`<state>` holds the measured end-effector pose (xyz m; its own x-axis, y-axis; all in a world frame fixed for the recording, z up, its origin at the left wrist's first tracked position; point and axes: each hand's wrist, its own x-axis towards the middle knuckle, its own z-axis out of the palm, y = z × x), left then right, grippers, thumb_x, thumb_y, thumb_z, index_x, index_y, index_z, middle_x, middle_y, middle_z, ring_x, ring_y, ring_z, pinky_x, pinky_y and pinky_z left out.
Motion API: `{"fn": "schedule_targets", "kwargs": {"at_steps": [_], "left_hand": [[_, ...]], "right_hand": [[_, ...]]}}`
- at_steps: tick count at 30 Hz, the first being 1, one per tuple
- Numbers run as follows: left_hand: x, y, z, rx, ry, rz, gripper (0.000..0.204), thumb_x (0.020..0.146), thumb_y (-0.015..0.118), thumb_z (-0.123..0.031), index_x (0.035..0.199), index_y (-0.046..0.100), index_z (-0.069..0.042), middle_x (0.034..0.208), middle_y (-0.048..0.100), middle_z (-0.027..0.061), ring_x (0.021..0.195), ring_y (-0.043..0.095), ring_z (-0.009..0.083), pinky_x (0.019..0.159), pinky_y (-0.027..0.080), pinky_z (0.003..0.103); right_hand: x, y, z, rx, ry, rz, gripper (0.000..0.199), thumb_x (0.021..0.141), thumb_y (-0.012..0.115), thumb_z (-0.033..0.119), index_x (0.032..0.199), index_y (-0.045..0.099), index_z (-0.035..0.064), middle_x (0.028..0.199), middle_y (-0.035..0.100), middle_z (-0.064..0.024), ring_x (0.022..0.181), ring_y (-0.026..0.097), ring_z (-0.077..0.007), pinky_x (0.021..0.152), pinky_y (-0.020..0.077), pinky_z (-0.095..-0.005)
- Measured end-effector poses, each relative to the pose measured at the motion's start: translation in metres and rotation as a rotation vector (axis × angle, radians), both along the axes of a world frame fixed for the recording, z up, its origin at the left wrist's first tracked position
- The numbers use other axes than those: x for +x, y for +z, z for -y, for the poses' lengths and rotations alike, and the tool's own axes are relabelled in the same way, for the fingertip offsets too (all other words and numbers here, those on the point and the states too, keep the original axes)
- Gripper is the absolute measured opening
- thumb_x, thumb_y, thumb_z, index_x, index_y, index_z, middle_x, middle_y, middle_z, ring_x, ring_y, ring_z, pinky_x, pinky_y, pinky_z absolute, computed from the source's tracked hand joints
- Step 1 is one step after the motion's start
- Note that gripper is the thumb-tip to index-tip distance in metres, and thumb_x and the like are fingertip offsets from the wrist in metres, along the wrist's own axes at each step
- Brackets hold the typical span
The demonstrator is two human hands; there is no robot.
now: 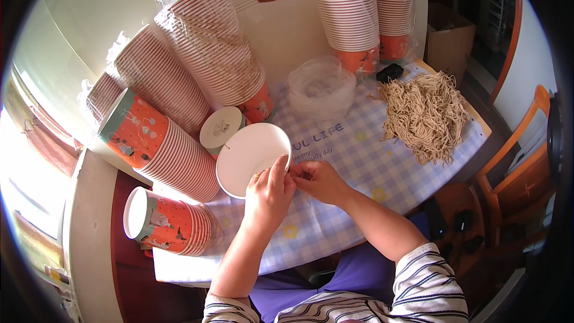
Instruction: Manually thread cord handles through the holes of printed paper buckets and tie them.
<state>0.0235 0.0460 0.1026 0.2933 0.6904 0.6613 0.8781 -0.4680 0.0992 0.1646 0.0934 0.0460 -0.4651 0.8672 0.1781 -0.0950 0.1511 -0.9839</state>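
Observation:
A white-lined paper bucket (242, 155) is tipped with its open mouth toward me, in the middle of the table. My left hand (270, 191) grips its near right wall, with some fingers inside the rim and the thumb side out of sight. Against the same part of the rim, my right hand (323, 182) is closed in a pinch. What its fingertips hold is hidden or too small to make out. Far to the right lies a tangled heap of beige cords (424, 116). Just behind the bucket stands another paper bucket (220, 128), showing a pale round end.
Nested stacks of orange buckets (185, 164) lean along the left, with a shorter stack (173, 221) nearer me. Plastic-wrapped stacks (344, 12) stand at the back. A crumpled clear bag (323, 87) and a black item (390, 73) sit near the cords on the checked tablecloth (335, 215). A wooden chair (520, 167) stands right.

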Motion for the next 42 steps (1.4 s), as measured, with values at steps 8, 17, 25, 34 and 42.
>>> {"fn": "schedule_targets", "kwargs": {"at_steps": [8,17,25,34,42], "left_hand": [[-0.002,-0.001,0.001,0.039,-0.001,-0.022,0.041,0.073,0.062,0.000,0.114,0.055,0.000,0.072,0.063,0.0105,0.066,0.063,0.0254,0.067,0.052,0.038],[-0.018,0.021,0.020,-0.085,0.074,0.069,0.028,0.072,0.076,-0.026,0.089,0.066,-0.005,0.074,0.066,0.0074,0.070,0.065,0.0254,0.068,0.049,0.037],[-0.049,0.024,0.037,-0.173,0.092,-0.053,0.027,0.069,0.073,-0.016,0.094,0.066,-0.009,0.090,0.064,0.0050,0.099,0.058,0.0263,0.104,0.028,0.054],[-0.056,0.001,0.032,-0.020,0.090,0.261,0.017,0.075,0.072,-0.010,0.089,0.062,-0.009,0.084,0.062,0.0028,0.089,0.058,0.0236,0.105,0.026,0.051],[-0.042,-0.006,0.028,0.094,0.004,0.456,0.020,0.073,0.072,-0.005,0.090,0.061,-0.006,0.083,0.062,0.0048,0.086,0.059,0.0237,0.104,0.029,0.051]], "right_hand": [[-0.001,0.004,0.002,0.019,-0.010,0.019,0.025,0.084,0.065,0.022,0.089,0.066,-0.0019,0.075,0.065,-0.0045,0.069,0.056,-0.0077,0.062,0.0460,-0.0258],[0.000,0.002,-0.003,-0.033,-0.078,0.028,0.018,0.081,0.072,0.020,0.087,0.066,0.0039,0.074,0.060,0.0035,0.065,0.050,-0.0038,0.058,0.0425,-0.0214],[0.008,-0.003,-0.010,0.190,0.195,0.713,0.048,0.071,0.072,0.052,0.081,0.067,0.0055,0.074,0.066,-0.0093,0.070,0.062,-0.0225,0.064,0.0476,-0.0351],[0.002,0.000,-0.005,0.152,0.052,0.673,0.059,0.067,0.074,0.056,0.091,0.066,0.0028,0.090,0.067,-0.0151,0.082,0.063,-0.0261,0.069,0.0484,-0.0375],[-0.007,-0.006,0.001,0.117,-0.108,0.334,0.035,0.076,0.077,0.018,0.103,0.062,0.0009,0.087,0.066,-0.0055,0.074,0.061,-0.0134,0.064,0.0498,-0.0287]]}}
